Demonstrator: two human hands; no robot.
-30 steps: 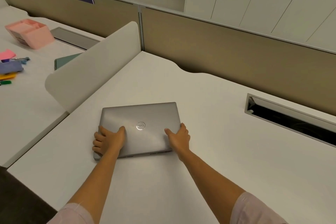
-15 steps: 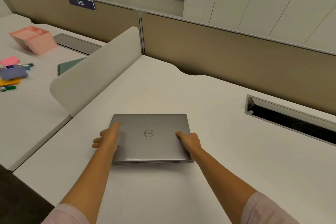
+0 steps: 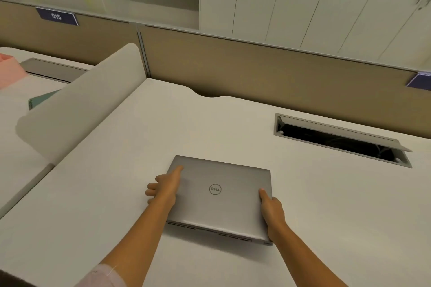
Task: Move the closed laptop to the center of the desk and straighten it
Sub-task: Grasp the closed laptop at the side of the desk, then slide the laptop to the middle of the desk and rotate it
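Note:
A closed silver laptop with a round logo on its lid lies on the white desk, its vented edge toward me and turned slightly clockwise. My left hand grips its left edge, thumb on the lid and fingers curled down the side. My right hand holds the right edge near the front corner, thumb on top.
A white curved divider panel stands to the left. An open cable slot is cut into the desk at the right rear. A tan partition runs along the back. A pink box and green notebook sit on the neighbouring desk.
Both hands have slid the laptop to the right, away from the divider, and it has rotated a little clockwise. My view has shifted right as well.

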